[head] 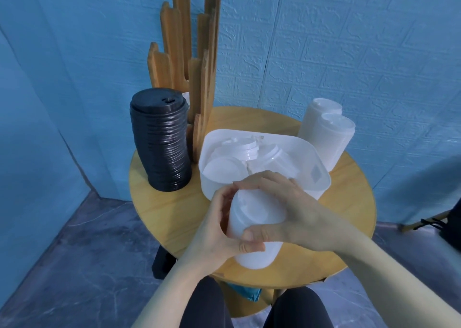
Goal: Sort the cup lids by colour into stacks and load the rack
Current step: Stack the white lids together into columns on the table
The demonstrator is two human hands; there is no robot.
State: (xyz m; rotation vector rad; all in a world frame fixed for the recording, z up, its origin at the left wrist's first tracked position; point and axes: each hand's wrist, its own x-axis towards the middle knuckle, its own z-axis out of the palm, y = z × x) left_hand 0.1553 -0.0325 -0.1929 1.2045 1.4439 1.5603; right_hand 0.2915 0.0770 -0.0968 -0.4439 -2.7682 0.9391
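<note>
Four stacks of lids are out. One stack of white lids (pixel 252 228) is held between both hands; its long axis runs from near the person, where its wide end rests on the table, up and away toward the bin, tilted a little to the left. The left hand (pixel 219 230) curls round its left side, thumb across the lower front. The right hand (pixel 282 203) wraps over its top and right side, thumb pressed on the front just above the left thumb.

One tall black stack (pixel 161 140) stands upright well to the left of the left hand and beyond it, leaning slightly. Two white stacks (pixel 326 138) lean together beyond the right hand and to its right, tops pointing up and away.

Just beyond both hands sits one white bin (pixel 311 175) with loose white lids (pixel 239 153) inside; their count cannot be told. One wooden rack (pixel 192 61) of upright slats rises beyond the bin, to the left, beside the black stack.

Everything rests on one round wooden table (pixel 349 203). Behind it is a blue textured wall (pixel 349 41); below is a grey mottled floor (pixel 87 253). The person's dark-clad knees (pixel 249 307) show under the forearms.
</note>
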